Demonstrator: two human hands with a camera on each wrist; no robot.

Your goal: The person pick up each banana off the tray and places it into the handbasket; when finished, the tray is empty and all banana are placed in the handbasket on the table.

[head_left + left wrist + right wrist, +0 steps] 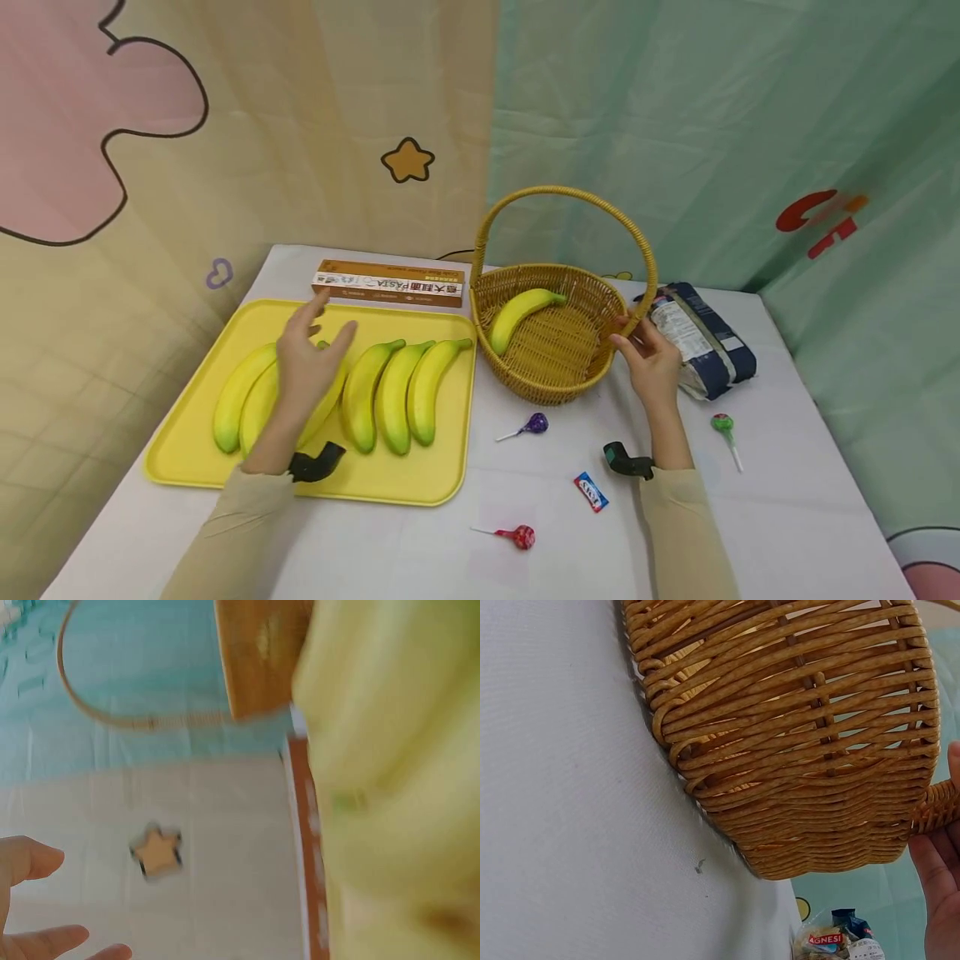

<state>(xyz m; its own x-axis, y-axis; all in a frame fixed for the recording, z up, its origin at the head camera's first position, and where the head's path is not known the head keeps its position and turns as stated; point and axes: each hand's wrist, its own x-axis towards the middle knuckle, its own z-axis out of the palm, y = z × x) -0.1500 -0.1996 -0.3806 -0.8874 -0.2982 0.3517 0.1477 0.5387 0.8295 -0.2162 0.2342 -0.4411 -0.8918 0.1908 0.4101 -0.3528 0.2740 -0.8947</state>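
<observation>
My left hand [309, 358] is above the yellow tray [442, 492], fingers spread and holding nothing. Several bananas [362, 396] lie side by side on the tray, some partly hidden by that hand and wrist. In the left wrist view the fingers [34, 859] are apart, and blurred yellow bananas [405, 750] fill the right side. My right hand [654, 364] pinches the wicker basket [543, 392] where its handle meets the rim on the right. Inside the basket rests a single banana [517, 315]. The right wrist view shows the fingers [934, 877] at the handle's base.
Behind the tray lies a pasta box [386, 283]. A dark blue package [701, 337] sits right of the basket. Scattered in front are a purple lollipop [536, 423], a red lollipop [523, 537], a green lollipop [723, 423] and a small wrapped candy [591, 492].
</observation>
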